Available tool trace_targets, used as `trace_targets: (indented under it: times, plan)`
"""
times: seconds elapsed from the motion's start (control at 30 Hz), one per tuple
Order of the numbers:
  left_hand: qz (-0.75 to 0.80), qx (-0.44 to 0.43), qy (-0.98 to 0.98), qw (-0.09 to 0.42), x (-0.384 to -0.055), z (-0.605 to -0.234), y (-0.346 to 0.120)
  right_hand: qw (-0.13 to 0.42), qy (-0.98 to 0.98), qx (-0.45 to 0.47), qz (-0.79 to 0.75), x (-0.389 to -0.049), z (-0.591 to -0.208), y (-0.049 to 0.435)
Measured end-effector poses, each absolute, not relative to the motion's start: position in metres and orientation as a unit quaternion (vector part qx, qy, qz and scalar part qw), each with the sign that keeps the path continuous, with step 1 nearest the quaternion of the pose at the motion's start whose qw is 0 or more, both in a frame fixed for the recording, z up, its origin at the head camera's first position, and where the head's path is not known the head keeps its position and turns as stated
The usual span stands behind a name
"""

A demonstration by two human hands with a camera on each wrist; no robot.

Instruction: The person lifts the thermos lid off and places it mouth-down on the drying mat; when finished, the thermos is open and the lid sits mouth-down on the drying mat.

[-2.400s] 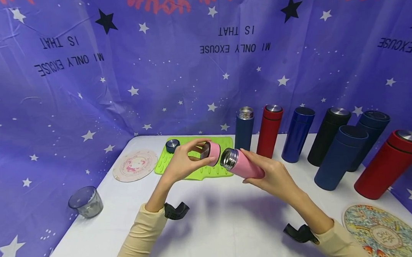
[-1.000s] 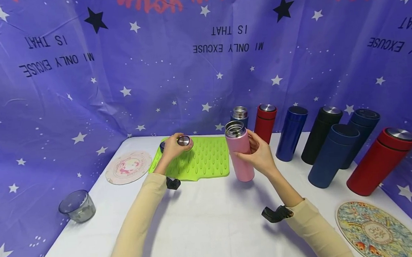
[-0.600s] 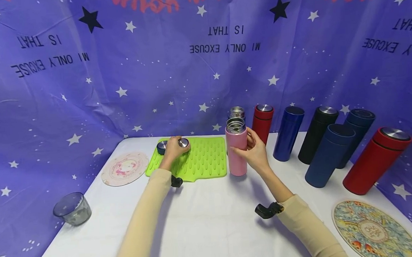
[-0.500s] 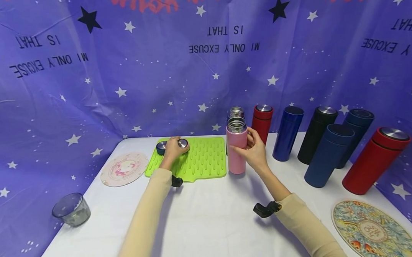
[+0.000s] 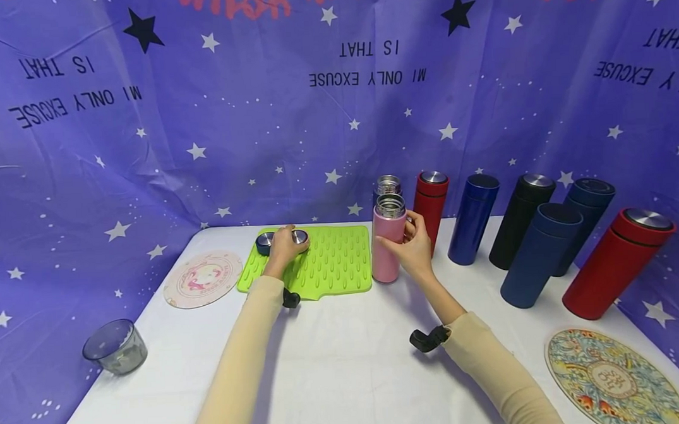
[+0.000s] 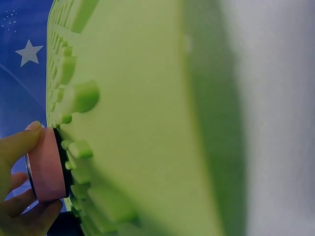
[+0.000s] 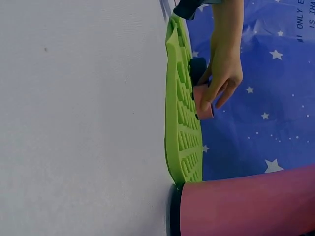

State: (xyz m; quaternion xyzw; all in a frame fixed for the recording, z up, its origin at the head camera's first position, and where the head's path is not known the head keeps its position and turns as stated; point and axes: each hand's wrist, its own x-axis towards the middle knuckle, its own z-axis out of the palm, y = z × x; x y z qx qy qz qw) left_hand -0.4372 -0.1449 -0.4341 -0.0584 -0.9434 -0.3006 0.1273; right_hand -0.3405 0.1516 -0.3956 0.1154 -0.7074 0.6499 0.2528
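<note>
My left hand point(image 5: 283, 249) holds a pink thermos lid point(image 6: 47, 167) by its sides, down on the knobs of the green mat point(image 5: 336, 263). A navy lid point(image 5: 264, 242) with a steel top lies right beside it. Thumb and fingers of my right hand point(image 5: 415, 253) grip the pink thermos point(image 5: 385, 264), which is upright and uncapped at the mat's right edge. In the right wrist view, the base of the thermos meets the white tabletop. Directly behind it an uncapped navy thermos point(image 5: 387, 185) is mostly hidden.
To the right stand several capped thermoses, among them a red one point(image 5: 432, 198), a blue one point(image 5: 474, 222), a black one point(image 5: 523, 223) and a large red one point(image 5: 617, 266). A patterned round mat point(image 5: 614, 377) lies front right. Left are a pink round mat point(image 5: 203, 280) and a glass bowl point(image 5: 116, 348).
My left hand has carried the pink lid away from the thermos mouth and down onto the green mat. My right hand has brought the tilted thermos upright and down beside the mat.
</note>
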Motion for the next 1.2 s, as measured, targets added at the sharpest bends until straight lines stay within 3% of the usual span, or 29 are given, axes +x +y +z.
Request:
trace_targets:
  times: [0.43,0.73,1.0,1.2]
  plan:
    - [-0.306,-0.056,-0.945,0.101,-0.431,-0.428,-0.146,0.244,-0.711,0.101,0.652,-0.352,-0.404,0.155]
    - [-0.294,-0.099,-0.945,0.099,-0.424,-0.426,-0.151,0.26,-0.744,0.112,0.605,-0.342,-0.403,0.159]
    - [-0.283,-0.156,-0.938,0.128,-0.397,-0.422,-0.162,0.282,-0.759,0.122,0.573,-0.329,-0.4,0.175]
    - [-0.269,-0.174,-0.942,0.096,-0.368,-0.417,-0.167,0.317,-0.751,0.107,0.569,-0.322,-0.398,0.189]
